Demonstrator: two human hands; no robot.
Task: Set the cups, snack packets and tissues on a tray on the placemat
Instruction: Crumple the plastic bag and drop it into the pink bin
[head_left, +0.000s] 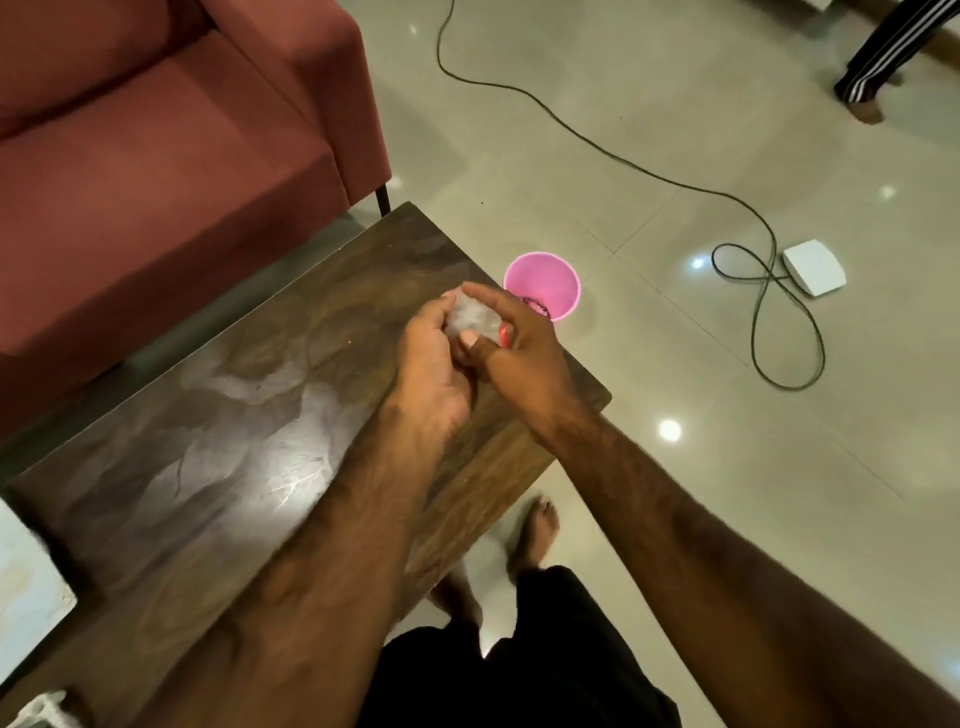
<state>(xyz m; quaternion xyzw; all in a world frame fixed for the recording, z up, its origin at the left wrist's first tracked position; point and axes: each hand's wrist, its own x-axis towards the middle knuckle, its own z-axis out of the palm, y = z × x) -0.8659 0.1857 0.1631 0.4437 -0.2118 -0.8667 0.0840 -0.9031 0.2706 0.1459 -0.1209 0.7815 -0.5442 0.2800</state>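
Both my hands meet over the right end of the dark wooden table (218, 415). My left hand (434, 369) and my right hand (511, 343) are closed together around a crumpled whitish wad (470, 319), which looks like tissue or a clear wrapper. A small red bit shows under my right fingers. A pale mat (26, 582) lies at the table's left edge, partly out of frame. No tray or cups show.
A pink bin (545, 283) stands on the tiled floor just past the table's right corner. A red sofa (156, 156) sits behind the table. A black cable (753, 291) and white box (813, 267) lie on the floor. Another person's leg (878, 57) is at far right.
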